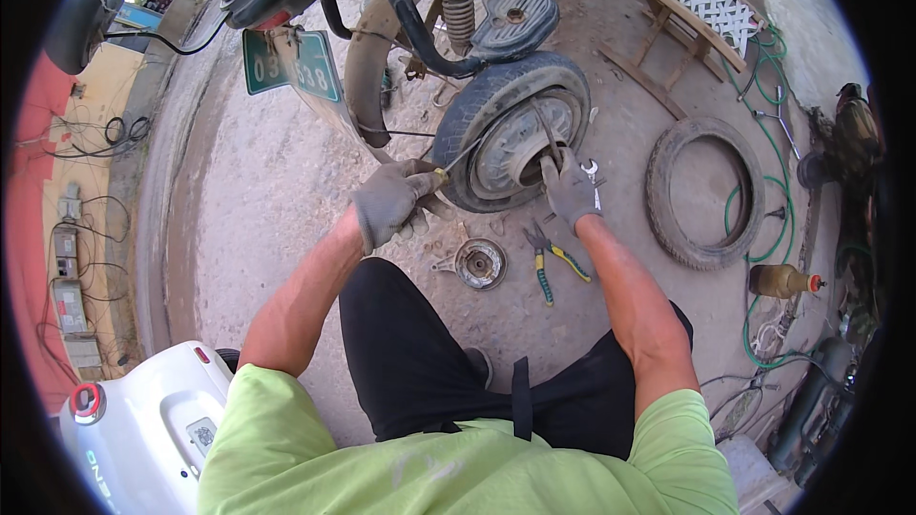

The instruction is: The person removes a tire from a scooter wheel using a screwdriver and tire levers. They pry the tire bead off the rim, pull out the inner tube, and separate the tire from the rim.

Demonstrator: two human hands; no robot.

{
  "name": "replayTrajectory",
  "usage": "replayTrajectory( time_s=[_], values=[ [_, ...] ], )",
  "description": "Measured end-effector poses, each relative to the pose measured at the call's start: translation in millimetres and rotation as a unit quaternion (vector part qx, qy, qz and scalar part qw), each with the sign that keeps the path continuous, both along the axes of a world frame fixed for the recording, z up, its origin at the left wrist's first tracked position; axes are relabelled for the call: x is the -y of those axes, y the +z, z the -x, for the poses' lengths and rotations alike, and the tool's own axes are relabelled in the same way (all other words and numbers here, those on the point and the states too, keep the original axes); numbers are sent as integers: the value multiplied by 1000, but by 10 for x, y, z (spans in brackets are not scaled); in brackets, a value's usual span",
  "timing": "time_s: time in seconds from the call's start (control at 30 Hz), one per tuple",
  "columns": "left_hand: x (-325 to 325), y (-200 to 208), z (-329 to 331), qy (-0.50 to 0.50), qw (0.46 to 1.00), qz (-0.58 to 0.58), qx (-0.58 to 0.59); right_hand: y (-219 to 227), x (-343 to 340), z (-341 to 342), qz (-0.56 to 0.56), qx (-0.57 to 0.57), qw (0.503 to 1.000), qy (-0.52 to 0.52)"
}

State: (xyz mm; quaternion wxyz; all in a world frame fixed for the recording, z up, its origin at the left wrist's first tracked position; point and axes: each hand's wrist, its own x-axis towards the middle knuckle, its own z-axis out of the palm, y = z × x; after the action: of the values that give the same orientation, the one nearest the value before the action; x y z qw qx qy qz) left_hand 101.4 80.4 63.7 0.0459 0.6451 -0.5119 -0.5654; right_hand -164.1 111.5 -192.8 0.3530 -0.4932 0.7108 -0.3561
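A scooter wheel with its tyre stands in front of me, its hub opening facing me. My left hand, in a grey glove, is closed on a screwdriver whose shaft points up at the wheel's rim. At the hub opening, my gloved right hand is closed on a slim metal bar that slants across the hub; its far tip is hard to make out. Beside the right hand lies an open-ended wrench. Below the wheel are a round brake plate and pliers with green and yellow handles, both on the ground.
The scooter's body and rear mudguard rise above the wheel. Right of me lie a loose tyre, a green hose and a brown bottle. A wooden stool lies beyond; a white scooter stands behind left.
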Motion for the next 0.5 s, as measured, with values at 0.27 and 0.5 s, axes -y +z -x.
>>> replayTrajectory(
  time_s=[0.27,0.5],
  values=[
    [-343,-379,288,204,953,-67,-215,-25,2,-77,21,-13,1000,-5],
    [-820,-957,846,262,934,92,-224,48,-3,-58,9,-25,1000,5]
  ],
)
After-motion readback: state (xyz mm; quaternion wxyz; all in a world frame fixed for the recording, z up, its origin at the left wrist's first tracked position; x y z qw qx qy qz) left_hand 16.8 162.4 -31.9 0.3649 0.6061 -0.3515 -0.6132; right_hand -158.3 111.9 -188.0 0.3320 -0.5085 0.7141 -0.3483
